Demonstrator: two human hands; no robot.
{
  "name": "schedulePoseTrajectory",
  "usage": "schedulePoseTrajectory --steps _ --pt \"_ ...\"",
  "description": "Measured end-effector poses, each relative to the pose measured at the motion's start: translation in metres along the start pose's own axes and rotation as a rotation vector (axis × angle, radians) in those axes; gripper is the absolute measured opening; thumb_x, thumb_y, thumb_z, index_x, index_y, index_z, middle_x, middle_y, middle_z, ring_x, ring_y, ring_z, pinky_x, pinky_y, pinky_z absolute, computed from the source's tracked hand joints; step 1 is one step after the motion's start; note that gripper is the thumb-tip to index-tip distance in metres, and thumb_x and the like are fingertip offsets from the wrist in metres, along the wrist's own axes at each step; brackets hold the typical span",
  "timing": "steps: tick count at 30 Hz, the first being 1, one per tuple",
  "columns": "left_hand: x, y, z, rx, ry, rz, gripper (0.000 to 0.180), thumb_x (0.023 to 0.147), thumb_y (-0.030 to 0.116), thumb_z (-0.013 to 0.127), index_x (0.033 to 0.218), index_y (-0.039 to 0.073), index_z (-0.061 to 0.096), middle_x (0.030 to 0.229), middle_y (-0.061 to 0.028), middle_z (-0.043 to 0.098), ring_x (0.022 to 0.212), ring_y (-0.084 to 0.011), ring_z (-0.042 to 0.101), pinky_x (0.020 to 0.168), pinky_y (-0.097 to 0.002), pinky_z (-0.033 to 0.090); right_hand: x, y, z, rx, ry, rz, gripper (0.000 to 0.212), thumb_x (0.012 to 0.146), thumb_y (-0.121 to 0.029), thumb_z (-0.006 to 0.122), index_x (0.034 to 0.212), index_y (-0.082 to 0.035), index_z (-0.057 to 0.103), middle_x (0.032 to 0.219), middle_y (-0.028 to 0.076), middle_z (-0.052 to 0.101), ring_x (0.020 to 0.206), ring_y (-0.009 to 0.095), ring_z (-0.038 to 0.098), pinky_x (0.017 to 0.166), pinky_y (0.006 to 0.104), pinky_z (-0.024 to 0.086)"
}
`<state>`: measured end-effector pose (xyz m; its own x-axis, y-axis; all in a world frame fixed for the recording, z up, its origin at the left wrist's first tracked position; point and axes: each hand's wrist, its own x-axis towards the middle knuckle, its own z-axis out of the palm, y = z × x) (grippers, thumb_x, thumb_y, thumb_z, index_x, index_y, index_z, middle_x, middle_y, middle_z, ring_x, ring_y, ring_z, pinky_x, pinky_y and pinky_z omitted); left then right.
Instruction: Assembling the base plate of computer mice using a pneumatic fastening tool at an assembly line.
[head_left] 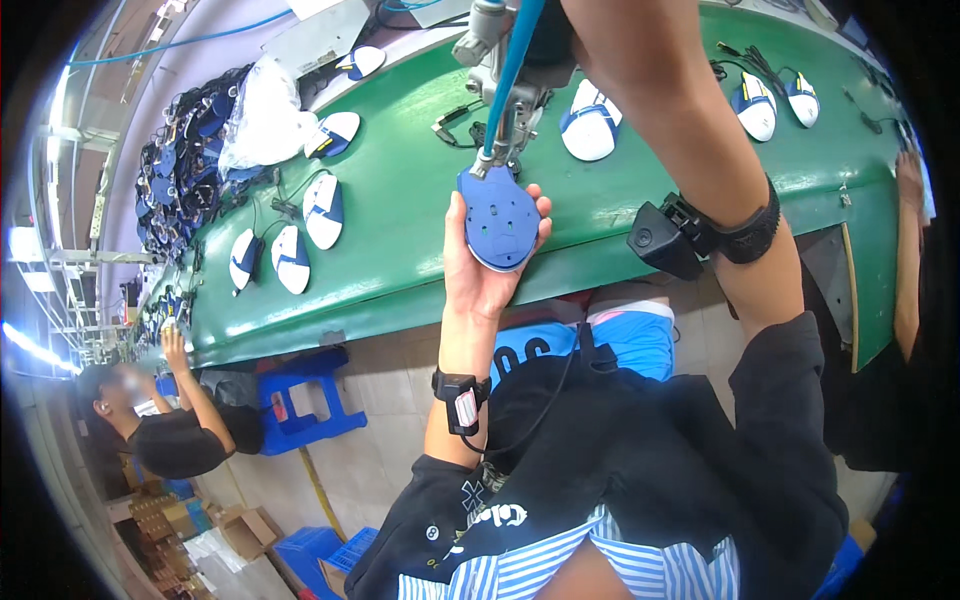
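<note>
My left hand (478, 262) holds a computer mouse (502, 222) with its flat blue underside up, thumb on one side and fingertips round the other. Small holes show in the blue base, and a white rim peeks out at its near end. Right over the mouse's far end hangs a silver metal tool head (513, 112) with a blue hose; its tip is at or very close to the base. My right forearm reaches up past the top edge beside this tool, so the right hand is out of the picture.
Several white-and-blue mice, one being this mouse (590, 120), lie on the green worktable (400, 150). At the left is a heap of dark blue parts and cables (185, 165) beside a clear plastic bag (265, 115). A co-worker (180, 430) sits left near a blue stool (310, 405).
</note>
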<state>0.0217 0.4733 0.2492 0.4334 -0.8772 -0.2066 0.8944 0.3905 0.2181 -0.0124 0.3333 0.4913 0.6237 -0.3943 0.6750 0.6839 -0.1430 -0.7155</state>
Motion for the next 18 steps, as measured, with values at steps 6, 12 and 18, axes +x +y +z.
schedulePoseTrajectory --steps 6,12,18 --pt "-0.001 -0.001 0.001 -0.083 0.003 -0.029 0.057 0.103 0.051 0.045 0.137 0.005 0.047 0.124 -0.0225 0.058 0.104 -0.0339 0.063 0.083 -0.0452 0.059 -0.005 0.029 0.003 -0.018 0.005 -0.006 0.027 0.102 -0.025 0.061 0.086 -0.003 0.065 0.057 -0.001 0.052 0.044 0.005 0.045 0.041 0.0216 0.034" --pt "-0.001 -0.001 0.000 -0.049 -0.001 -0.007 0.062 0.100 0.051 0.048 0.138 0.002 0.045 0.124 -0.0212 0.055 0.104 -0.0321 0.059 0.084 -0.0428 0.057 -0.010 0.044 0.003 -0.152 -0.012 -0.153 0.024 0.101 -0.022 0.064 0.089 -0.001 0.068 0.056 -0.002 0.055 0.041 0.004 0.047 0.038 0.0205 0.032" --pt "-0.003 0.002 -0.002 -0.033 -0.021 -0.014 0.060 0.100 0.051 0.047 0.137 0.003 0.045 0.123 -0.0209 0.055 0.104 -0.0321 0.059 0.082 -0.0427 0.057 -0.012 0.052 0.007 -0.111 0.041 -0.089 0.024 0.100 -0.021 0.065 0.088 0.000 0.068 0.055 -0.002 0.055 0.040 0.004 0.047 0.037 0.0206 0.033"
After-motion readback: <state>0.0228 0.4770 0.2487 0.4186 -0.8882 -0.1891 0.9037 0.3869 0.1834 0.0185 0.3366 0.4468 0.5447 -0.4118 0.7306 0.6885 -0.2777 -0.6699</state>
